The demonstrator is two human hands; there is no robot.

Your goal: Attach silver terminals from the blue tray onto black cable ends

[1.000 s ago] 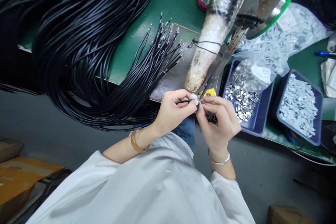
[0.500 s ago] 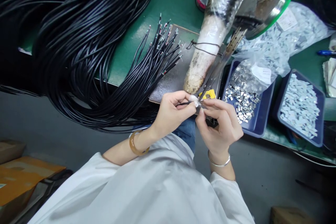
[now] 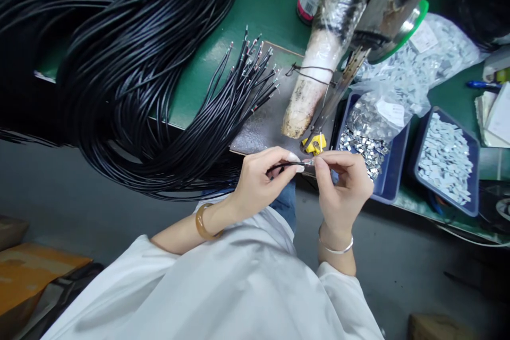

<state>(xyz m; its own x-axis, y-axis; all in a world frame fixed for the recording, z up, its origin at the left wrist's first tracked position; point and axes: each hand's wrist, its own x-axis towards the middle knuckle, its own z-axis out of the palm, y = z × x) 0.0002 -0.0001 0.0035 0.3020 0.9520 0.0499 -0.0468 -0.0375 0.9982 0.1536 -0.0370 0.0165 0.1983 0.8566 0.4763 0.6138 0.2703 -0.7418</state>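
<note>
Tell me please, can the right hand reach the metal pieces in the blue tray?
Probably yes: the right hand looks near the tray, and the plastic bag leaves some metal pieces uncovered, though the black cable occupies that hand.

- Cool, diffuse light from outside the frame washes the green tabletop (image 3: 271,5).
- Highlights streak the black cables (image 3: 159,58), upper left; glare dots the clear plastic wrap (image 3: 332,16), top center.
- Deep shadow swallows the far left edge and upper right corner.
- Fine detail softens at center, around the held cable's tip (image 3: 309,163).
- Wide-angle distortion stretches the white sleeves (image 3: 115,281) toward the bottom.
</note>
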